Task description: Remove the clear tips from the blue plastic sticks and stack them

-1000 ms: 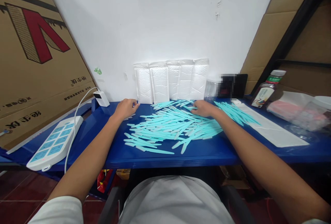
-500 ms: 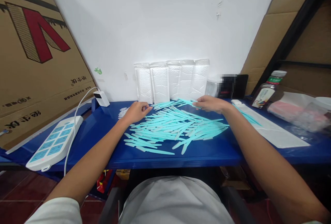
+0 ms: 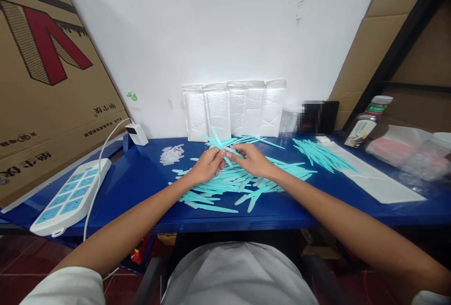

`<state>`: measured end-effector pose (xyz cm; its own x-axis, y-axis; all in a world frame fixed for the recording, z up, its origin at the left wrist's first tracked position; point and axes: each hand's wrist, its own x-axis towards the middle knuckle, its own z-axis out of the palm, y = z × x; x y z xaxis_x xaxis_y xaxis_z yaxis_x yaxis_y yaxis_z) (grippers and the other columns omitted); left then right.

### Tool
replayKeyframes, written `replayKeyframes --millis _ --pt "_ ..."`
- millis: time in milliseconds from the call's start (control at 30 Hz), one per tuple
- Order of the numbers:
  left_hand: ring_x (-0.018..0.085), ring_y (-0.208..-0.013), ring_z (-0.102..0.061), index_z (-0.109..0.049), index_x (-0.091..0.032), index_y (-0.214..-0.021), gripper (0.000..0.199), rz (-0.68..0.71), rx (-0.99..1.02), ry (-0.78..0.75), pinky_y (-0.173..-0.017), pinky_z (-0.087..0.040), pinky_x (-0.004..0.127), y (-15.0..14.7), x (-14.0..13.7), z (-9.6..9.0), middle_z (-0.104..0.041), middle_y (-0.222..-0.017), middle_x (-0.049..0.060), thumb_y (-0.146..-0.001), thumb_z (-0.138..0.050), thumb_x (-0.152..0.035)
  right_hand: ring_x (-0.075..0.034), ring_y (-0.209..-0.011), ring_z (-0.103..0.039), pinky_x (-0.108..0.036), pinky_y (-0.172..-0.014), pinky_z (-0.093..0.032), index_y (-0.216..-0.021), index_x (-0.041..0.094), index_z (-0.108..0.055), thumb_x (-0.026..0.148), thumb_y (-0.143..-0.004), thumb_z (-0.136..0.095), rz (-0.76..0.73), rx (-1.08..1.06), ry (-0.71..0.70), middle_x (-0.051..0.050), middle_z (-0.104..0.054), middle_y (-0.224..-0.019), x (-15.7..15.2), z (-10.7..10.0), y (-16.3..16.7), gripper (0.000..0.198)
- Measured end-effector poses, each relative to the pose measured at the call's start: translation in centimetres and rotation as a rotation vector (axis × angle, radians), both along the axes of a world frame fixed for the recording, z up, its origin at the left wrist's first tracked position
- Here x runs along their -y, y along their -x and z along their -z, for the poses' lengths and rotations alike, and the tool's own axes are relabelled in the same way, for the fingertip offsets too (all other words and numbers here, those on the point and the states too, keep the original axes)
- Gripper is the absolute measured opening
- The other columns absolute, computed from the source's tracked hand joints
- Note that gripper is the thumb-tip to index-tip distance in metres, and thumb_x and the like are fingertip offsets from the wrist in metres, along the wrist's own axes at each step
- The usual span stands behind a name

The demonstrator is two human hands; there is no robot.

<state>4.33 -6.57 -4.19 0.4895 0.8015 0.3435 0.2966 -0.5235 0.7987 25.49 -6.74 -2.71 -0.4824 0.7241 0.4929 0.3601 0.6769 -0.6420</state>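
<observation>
My left hand [image 3: 208, 165] and my right hand [image 3: 251, 159] meet above the middle of the blue table. Both are closed, fingers pinching a few slim turquoise eyebrow razors [image 3: 215, 138] whose tapered handles stick up and to the left. Fingertips hide the lower parts of these razors. Under and in front of the hands spreads a loose heap of the same razors [image 3: 211, 191] with pale, translucent ends. Behind the hands lies a thinner row of razors [image 3: 262, 140]. A neater pile of razors [image 3: 319, 155] sits to the right of my right hand.
Small clear plastic pieces [image 3: 171, 154] lie left of the heap. White padded mailers [image 3: 216, 114] lean on the wall. At left are a power strip [image 3: 72, 197] and white charger [image 3: 137, 134]; at right a white plastic sheet [image 3: 382, 178], a bottle [image 3: 364, 124] and a clear cup [image 3: 291, 121].
Both hands have come together over the heap, my right moving left from the back row, my left moving right and nearer. Razors now stand up between them. The right-hand pile has come into view.
</observation>
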Motion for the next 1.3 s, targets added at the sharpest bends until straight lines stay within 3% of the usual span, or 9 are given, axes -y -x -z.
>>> replayKeyframes --millis 133,333,500,600,700,800,900,1067,1300 --pt "0.013 -0.051 -0.056 -0.056 -0.020 -0.085 0.052 -0.016 -0.054 -0.103 -0.055 -0.045 0.025 0.3 0.0 -0.4 -0.059 -0.061 -0.002 -0.109 -0.040 -0.063 -0.017 -0.073 -0.048 -0.030 -0.068 -0.035 -0.083 0.018 -0.080 0.068 -0.099 -0.059 0.013 -0.022 -0.019 -0.002 -0.060 -0.074 0.8 -0.3 0.1 0.056" --pt "0.012 -0.043 -0.052 -0.061 -0.019 -0.094 0.050 0.012 -0.020 0.025 -0.046 -0.041 0.023 0.1 0.3 -0.7 -0.055 -0.055 -0.005 -0.106 -0.046 -0.065 -0.014 -0.067 -0.039 -0.030 -0.063 -0.029 -0.071 0.017 -0.072 0.072 -0.091 -0.067 0.047 -0.047 0.047 0.001 -0.053 -0.066 0.2 0.2 0.1 0.059" --pt "0.013 -0.049 -0.062 -0.059 -0.019 -0.098 0.051 0.116 0.057 0.162 -0.037 -0.039 0.022 0.1 0.0 -0.7 -0.069 -0.083 0.003 -0.101 -0.054 -0.069 -0.016 -0.073 -0.050 -0.030 -0.070 -0.038 -0.077 0.018 -0.067 0.069 -0.083 -0.078 0.063 -0.161 0.141 0.000 -0.065 -0.072 -0.3 0.4 0.1 0.052" --pt "0.010 -0.044 -0.055 -0.061 -0.017 -0.092 0.051 0.127 0.042 0.142 -0.039 -0.038 0.022 0.1 0.3 -1.2 -0.065 -0.072 0.001 -0.102 -0.054 -0.067 -0.017 -0.075 -0.057 -0.030 -0.070 -0.041 -0.084 0.019 -0.063 0.070 -0.073 -0.085 0.088 -0.262 0.193 -0.001 -0.067 -0.077 -0.5 0.3 -0.1 0.056" --pt "0.009 -0.047 -0.052 -0.066 -0.016 -0.097 0.051 0.133 0.021 0.095 -0.047 -0.042 0.021 -0.1 0.9 -1.6 -0.057 -0.063 -0.002 -0.103 -0.053 -0.066 -0.017 -0.069 -0.059 -0.028 -0.062 -0.039 -0.089 0.019 -0.064 0.075 -0.079 -0.077 0.054 -0.291 0.273 -0.001 -0.063 -0.071 -0.6 -0.1 -0.4 0.058" --pt "0.009 -0.048 -0.051 -0.067 -0.017 -0.112 0.052 0.136 0.051 0.133 -0.046 -0.040 0.021 -0.3 1.0 -1.7 -0.054 -0.065 -0.004 -0.103 -0.054 -0.067 -0.013 -0.056 -0.048 -0.027 -0.052 -0.030 -0.082 0.019 -0.064 0.078 -0.082 -0.072 0.075 -0.313 0.331 0.000 -0.059 -0.064 -0.4 -0.7 -0.7 0.060" --pt "0.009 -0.046 -0.050 -0.062 -0.018 -0.119 0.055 0.083 0.120 0.223 -0.040 -0.038 0.020 -0.1 0.5 -1.4 -0.056 -0.070 -0.004 -0.098 -0.061 -0.069 -0.010 -0.052 -0.037 -0.027 -0.048 -0.024 -0.086 0.018 -0.067 0.080 -0.079 -0.073 0.090 -0.385 0.352 -0.004 -0.068 -0.073 -0.3 -1.2 -1.0 0.063" --pt "0.006 -0.046 -0.049 -0.064 -0.017 -0.107 0.054 0.085 0.144 0.296 -0.038 -0.039 0.019 0.4 -0.4 -1.1 -0.063 -0.080 0.000 -0.093 -0.070 -0.068 -0.008 -0.050 -0.032 -0.027 -0.048 -0.023 -0.089 0.016 -0.070 0.077 -0.076 -0.078 0.113 -0.486 0.351 -0.005 -0.072 -0.077 -0.5 -1.4 -1.2 0.062" --pt "0.007 -0.045 -0.049 -0.065 -0.015 -0.098 0.051 0.019 0.215 0.200 -0.038 -0.042 0.020 0.6 -1.2 -0.6 -0.065 -0.074 0.001 -0.092 -0.072 -0.065 -0.015 -0.064 -0.056 -0.027 -0.053 -0.033 -0.096 0.016 -0.074 0.071 -0.074 -0.082 0.180 -0.506 0.300 -0.007 -0.074 -0.083 -0.8 -1.3 -1.4 0.060"
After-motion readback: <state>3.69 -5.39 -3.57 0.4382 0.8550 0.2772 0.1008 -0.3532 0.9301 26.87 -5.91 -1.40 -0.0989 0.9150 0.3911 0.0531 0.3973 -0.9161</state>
